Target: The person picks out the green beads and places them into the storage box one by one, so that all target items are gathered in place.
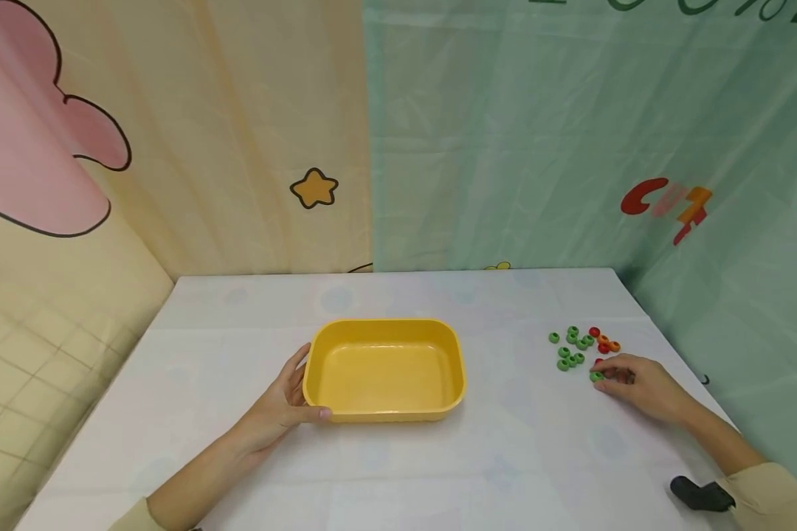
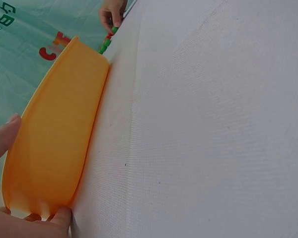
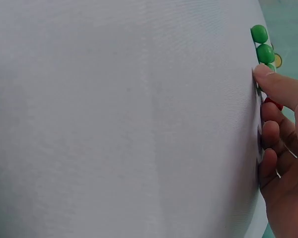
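A yellow plastic tray [image 1: 384, 417] with raised walls stands mid-table. My left hand [image 1: 295, 398] holds its left end, thumb over the near rim and fingers along the outer wall. The left wrist view shows the thumb and fingers around the orange-looking tray [image 2: 54, 129]. Far to the right, my right hand [image 1: 644, 383] pinches a green bead [image 1: 595, 376] low at the tabletop between thumb and index finger. A red bead [image 1: 598, 362] lies just behind the fingertips. In the right wrist view, the thumb [image 3: 275, 84] partly hides the green beads beyond it.
Loose green beads [image 1: 564, 352] lie in a cluster beyond the right hand, beside a few red beads [image 1: 594, 332] and orange beads [image 1: 614, 346]. A white cloth covers the table [image 1: 385, 479]. Printed curtains [image 1: 491, 147] hang behind it and along its sides.
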`<act>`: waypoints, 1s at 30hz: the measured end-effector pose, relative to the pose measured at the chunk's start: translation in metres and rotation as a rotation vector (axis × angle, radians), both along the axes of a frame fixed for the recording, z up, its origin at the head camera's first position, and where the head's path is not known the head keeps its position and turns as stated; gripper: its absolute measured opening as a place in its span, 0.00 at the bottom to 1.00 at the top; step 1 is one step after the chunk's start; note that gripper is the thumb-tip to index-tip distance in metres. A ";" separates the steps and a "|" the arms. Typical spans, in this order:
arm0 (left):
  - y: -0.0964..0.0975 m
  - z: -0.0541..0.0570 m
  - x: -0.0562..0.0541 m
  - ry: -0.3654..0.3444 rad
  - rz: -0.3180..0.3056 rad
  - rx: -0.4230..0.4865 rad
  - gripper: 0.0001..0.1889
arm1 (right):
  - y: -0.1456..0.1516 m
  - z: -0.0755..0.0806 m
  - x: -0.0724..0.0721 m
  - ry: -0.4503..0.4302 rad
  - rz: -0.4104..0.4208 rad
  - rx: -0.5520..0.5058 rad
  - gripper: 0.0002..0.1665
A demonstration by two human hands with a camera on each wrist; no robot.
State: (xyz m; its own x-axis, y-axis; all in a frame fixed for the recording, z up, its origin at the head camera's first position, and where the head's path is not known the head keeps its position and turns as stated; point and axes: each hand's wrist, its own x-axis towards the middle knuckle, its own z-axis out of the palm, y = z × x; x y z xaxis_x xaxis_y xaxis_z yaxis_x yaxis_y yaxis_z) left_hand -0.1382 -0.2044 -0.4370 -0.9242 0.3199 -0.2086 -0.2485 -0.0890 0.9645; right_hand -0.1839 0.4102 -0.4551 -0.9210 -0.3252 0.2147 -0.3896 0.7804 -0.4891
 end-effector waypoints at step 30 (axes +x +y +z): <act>0.000 0.002 0.003 0.004 0.017 0.008 0.64 | -0.043 0.041 -0.039 -0.117 0.132 0.001 0.11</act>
State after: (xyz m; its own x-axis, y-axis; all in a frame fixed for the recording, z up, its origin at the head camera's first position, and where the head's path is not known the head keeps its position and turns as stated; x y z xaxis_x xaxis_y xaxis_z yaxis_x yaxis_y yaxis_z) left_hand -0.1356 -0.2043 -0.4353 -0.9304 0.3060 -0.2019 -0.2426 -0.1012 0.9648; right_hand -0.2226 0.3670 -0.4138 -0.8888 -0.4454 0.1080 -0.4292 0.7265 -0.5366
